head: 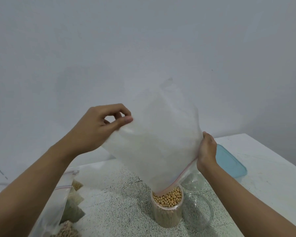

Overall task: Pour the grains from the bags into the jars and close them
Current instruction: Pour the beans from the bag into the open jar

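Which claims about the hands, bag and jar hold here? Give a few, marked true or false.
1. The left hand pinches a corner of the upturned bag. True.
2. The jar under the bag's mouth is empty. False: yellow beans fill it nearly to the rim.
3. The right hand holds the bag's edge by the zip strip. True.
4. A lid covers the jar. False: it is open, with the bag's mouth at its opening.
5. The blue container lies left of the jar. False: it lies to the right, behind the right hand.
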Demonstrator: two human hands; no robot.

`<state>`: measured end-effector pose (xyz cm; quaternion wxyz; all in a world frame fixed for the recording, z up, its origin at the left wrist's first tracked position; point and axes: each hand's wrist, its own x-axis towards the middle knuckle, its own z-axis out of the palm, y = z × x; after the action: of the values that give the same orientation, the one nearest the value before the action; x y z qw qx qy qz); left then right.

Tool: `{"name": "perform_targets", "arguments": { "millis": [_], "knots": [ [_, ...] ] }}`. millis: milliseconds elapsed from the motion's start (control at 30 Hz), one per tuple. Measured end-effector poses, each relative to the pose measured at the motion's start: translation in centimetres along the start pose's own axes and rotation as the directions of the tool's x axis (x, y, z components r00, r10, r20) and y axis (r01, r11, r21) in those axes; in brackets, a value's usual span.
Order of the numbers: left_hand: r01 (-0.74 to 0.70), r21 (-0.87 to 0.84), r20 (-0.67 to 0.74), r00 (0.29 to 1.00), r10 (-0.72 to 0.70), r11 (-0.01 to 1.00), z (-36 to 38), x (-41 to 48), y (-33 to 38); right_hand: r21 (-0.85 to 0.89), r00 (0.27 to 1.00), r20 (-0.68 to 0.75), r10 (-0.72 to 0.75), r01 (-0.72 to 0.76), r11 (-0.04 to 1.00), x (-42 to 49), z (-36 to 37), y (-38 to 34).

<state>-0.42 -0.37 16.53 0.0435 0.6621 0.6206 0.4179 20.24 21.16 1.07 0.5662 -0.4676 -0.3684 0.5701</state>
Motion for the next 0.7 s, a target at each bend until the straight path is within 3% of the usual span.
{"name": "perform_targets", "arguments": {
  "millis": [200, 300, 367, 567, 700],
  "knots": [
    [-0.011, 0.014, -0.108, 0.994, 0.013, 1.000, -0.4, -0.2, -1.4, 0.038, 0.999, 0.026, 0.028, -0.029, 0.999, -0.4, 0.0, -0.2],
    [0.001, 0.065, -0.069, 0.998, 0.003, 0.998, -0.2, -0.9, -3.1, 0.060, 0.997, 0.068, 0.025, -0.029, 0.998, -0.6, 0.4, -0.5],
    [0.059, 0.054, -0.063, 0.996, -0.056, 0.997, -0.1, -1.6, -5.0, 0.071, 0.991, 0.133, 0.009, -0.018, 0.997, -0.9, 0.7, -0.7],
    [0.207, 0.016, -0.216, 0.956, -0.198, 0.978, -0.6, -4.7, -10.4, 0.258, 0.913, 0.405, -0.045, -0.067, 0.964, -2.5, 1.4, -3.1],
    [0.266, 0.071, -0.186, 0.950, -0.249, 0.961, -0.5, -7.3, -13.4, 0.193, 0.870, 0.484, -0.092, -0.004, 0.981, -3.6, 2.7, -4.9]
  ]
}}
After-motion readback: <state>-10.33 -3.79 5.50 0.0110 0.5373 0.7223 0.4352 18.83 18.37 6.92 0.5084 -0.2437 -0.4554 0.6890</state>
